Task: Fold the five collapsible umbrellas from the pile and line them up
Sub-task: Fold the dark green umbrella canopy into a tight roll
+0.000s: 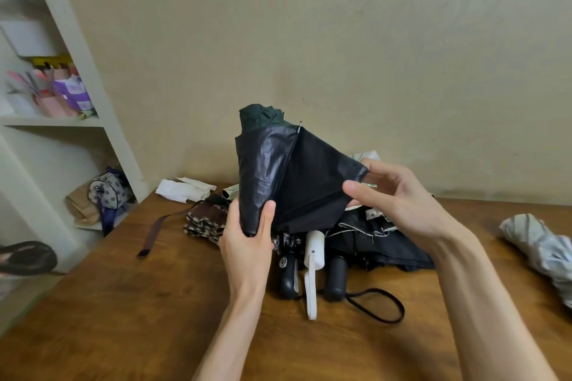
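Here, held umbrella: we had a black umbrella raised at the frame's centre, its canopy partly spread and dark green cloth showing at its top.
Left hand: our left hand gripped the gathered lower folds.
Right hand: our right hand pinched the canopy's right edge.
Pile: behind it, on the wooden table, lay a brown checked umbrella, a left black handle, a white handle and a right black handle.
Right edge: a silver umbrella lay well apart.
Writing: the left black handle bore a round emblem; we could not read it.
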A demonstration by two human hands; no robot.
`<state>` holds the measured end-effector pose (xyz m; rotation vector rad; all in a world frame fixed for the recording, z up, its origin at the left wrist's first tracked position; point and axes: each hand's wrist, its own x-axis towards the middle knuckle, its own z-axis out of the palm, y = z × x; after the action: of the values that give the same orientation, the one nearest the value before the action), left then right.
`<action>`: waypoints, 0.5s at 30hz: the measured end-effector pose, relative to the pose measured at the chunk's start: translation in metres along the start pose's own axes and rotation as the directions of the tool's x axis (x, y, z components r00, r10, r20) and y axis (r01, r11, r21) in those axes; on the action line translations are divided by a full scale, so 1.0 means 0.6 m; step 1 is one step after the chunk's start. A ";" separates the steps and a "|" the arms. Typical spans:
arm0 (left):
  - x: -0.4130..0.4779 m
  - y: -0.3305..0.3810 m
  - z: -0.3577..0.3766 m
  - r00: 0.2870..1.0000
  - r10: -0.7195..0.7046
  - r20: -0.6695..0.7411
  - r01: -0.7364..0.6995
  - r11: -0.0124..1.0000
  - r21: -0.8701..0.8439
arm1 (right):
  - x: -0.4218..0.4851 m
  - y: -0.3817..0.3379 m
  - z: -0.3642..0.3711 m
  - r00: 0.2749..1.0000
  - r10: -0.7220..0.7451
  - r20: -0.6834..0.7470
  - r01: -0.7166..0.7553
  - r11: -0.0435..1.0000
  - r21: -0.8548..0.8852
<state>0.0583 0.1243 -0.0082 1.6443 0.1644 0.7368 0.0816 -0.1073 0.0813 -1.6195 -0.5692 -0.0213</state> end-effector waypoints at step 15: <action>0.007 -0.004 0.001 0.995 -0.039 -0.088 0.032 0.996 -0.078 | 0.028 0.072 0.054 0.930 0.316 -0.185 -0.244 0.912 0.330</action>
<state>0.0625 0.1262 -0.0089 1.5331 0.2255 0.7809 0.1023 -0.0720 0.0424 -1.3605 -0.1401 0.0854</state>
